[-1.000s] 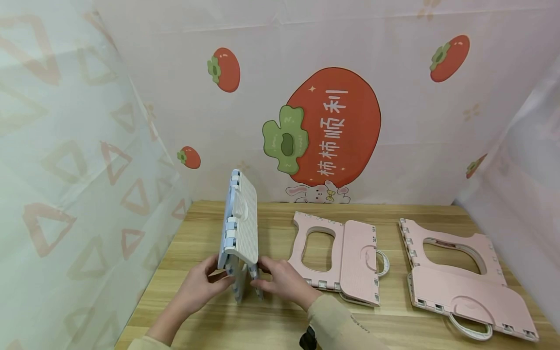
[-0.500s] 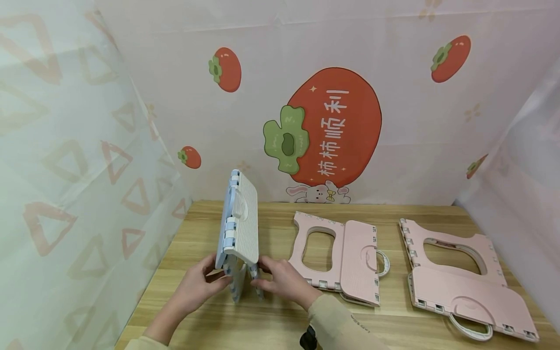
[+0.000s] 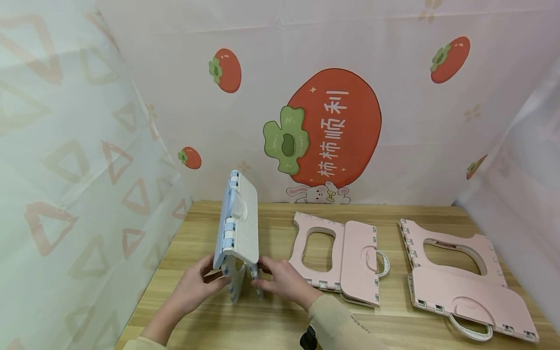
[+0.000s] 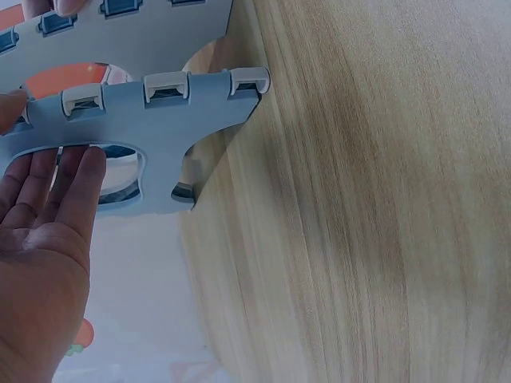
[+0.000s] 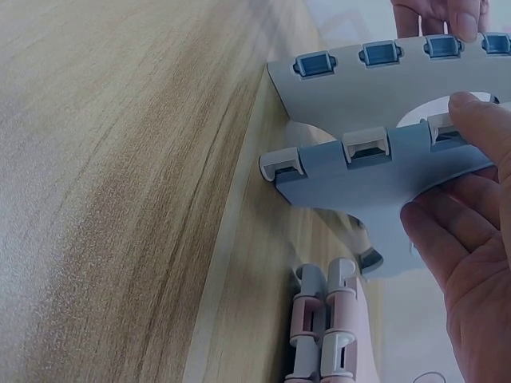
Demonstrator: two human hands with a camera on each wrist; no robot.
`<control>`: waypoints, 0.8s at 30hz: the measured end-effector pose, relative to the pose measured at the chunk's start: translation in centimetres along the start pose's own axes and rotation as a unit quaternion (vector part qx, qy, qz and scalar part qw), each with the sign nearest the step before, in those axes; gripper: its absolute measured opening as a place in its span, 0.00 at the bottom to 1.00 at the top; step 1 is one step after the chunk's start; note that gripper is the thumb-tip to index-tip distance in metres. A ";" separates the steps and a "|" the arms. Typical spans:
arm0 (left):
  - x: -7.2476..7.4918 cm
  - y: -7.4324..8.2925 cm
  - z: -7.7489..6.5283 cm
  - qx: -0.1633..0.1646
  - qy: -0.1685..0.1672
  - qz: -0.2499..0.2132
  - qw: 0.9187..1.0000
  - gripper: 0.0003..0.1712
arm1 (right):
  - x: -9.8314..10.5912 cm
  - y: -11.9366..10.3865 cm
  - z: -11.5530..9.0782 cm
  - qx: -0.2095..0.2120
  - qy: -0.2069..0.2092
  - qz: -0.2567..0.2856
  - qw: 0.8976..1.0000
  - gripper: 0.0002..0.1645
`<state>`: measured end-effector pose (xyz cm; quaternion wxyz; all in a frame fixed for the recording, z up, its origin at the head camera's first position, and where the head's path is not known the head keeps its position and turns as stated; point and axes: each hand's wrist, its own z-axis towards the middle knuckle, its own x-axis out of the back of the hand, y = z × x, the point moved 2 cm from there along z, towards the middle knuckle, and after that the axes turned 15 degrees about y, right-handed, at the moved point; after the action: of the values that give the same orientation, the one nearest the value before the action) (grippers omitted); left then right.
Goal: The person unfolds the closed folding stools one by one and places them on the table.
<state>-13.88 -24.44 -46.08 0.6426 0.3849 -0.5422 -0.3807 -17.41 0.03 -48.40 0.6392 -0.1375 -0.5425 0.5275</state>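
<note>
A blue-and-white folding step stool (image 3: 246,218) stands partly folded on the table at left, its ridged white top panel tilted and its two leg panels apart. My left hand (image 3: 194,289) grips the left leg panel; in the left wrist view that hand's fingers (image 4: 76,187) pass into the panel's cutout and the thumb (image 4: 9,110) lies on its hinged edge. My right hand (image 3: 286,282) pinches the right leg panel. In the right wrist view, the right thumb (image 5: 483,124) sits on the hinged edge, with fingers behind the panel. The blue half of the top is mostly hidden.
A pink folding stool (image 3: 358,262) lies folded flat to the right of my right hand. Farther right lies another pink folding stool (image 3: 470,294), its white handle toward me. Printed cloth walls (image 3: 411,121) border the wooden table (image 3: 271,321) at back and sides.
My left hand has shifted slightly left, carrying the left leg panel with it, so the gap between the leg panels is a little wider. The right hand stays put.
</note>
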 end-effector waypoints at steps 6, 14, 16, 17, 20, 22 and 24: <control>0.2 -0.1 0.0 -0.004 -0.001 -0.007 1.000 0.37 | 0.0 0.0 0.0 -0.004 -0.003 -0.004 1.000 0.26; 0.5 0.0 0.0 -0.017 -0.003 -0.006 1.000 0.37 | 0.0 0.0 0.1 -0.007 -0.007 -0.001 1.000 0.26; 0.5 0.0 0.0 -0.020 -0.005 -0.005 1.000 0.37 | 0.1 0.0 0.1 -0.008 -0.009 -0.002 1.000 0.26; 0.6 -0.1 0.0 -0.017 -0.003 -0.005 1.000 0.37 | 0.1 0.0 0.1 -0.010 -0.010 -0.002 1.000 0.26; 0.7 -0.1 0.0 -0.013 -0.003 -0.003 1.000 0.37 | 0.1 0.0 0.1 -0.009 -0.010 -0.005 1.000 0.25; 0.7 -0.1 0.0 -0.012 -0.006 0.000 1.000 0.38 | 0.2 0.0 0.1 -0.007 -0.010 -0.007 1.000 0.25; 0.8 -0.1 -0.1 -0.008 -0.006 0.001 1.000 0.39 | 0.2 0.0 0.1 -0.007 -0.009 -0.007 1.000 0.25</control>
<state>-13.74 -25.21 -45.87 0.6426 0.3770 -0.5435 -0.3866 -17.51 0.15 -48.33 0.6368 -0.1334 -0.5533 0.5201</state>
